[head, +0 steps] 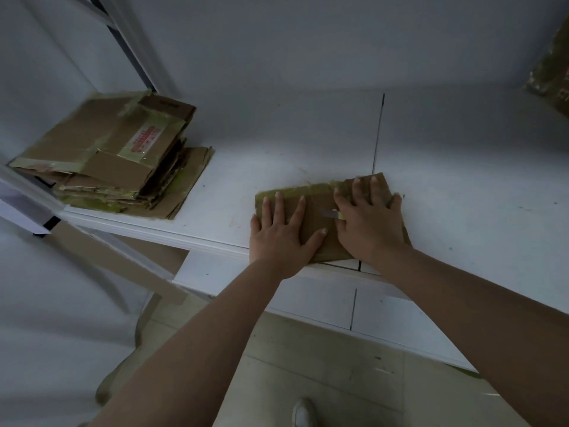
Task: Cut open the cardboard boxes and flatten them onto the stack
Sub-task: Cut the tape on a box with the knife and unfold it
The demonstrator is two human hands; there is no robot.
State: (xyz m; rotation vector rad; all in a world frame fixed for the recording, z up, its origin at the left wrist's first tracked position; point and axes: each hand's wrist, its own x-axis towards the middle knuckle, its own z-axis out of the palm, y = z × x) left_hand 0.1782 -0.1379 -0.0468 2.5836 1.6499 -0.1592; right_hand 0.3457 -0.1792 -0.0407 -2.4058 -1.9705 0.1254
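A flattened brown cardboard box (314, 211) with greenish tape lies on the white table (462, 180) near its front edge. My left hand (283, 232) presses flat on the box's left half with fingers spread. My right hand (369, 223) presses on the right half with straight fingers, its thumb tucked in. A small knife (331, 213) with a yellowish handle is held under that thumb, and its blade points left across the cardboard. The stack of flattened boxes (117, 158) sits at the table's far left corner.
A white metal shelf post (135, 41) rises behind the stack. More cardboard (551, 72) shows at the far right edge. A seam (378, 134) runs across the tabletop. Below lie a tiled floor and my shoe (303, 414).
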